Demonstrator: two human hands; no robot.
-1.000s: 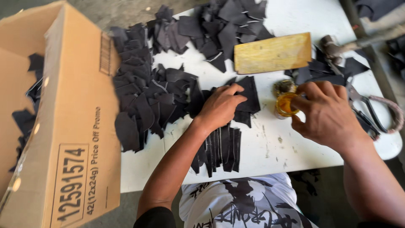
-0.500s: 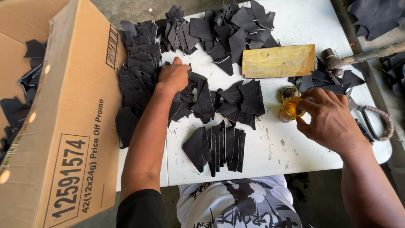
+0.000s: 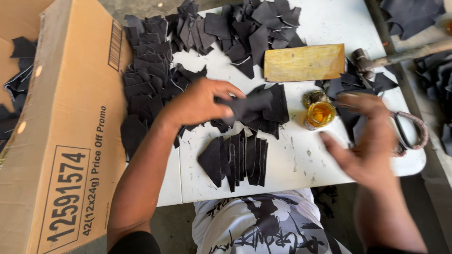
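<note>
Moved: your left hand [image 3: 200,103] off the far pile, now pinching a black leather piece [image 3: 254,106]. Right hand [image 3: 372,141], blurred, apparently open and empty, beside the amber glue jar [image 3: 320,114]. Step: gluing; next, steady placement.

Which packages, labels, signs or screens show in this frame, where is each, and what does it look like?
Cardboard box: left of the white table, large, brown, open at the top, with black cut pieces inside.
Barcode label: on the box's side near its top edge, a narrow strip of black bars.
Printed block: lower on the same side, black characters, part of them in a thin black frame.
No signs or screens are in view.
</note>
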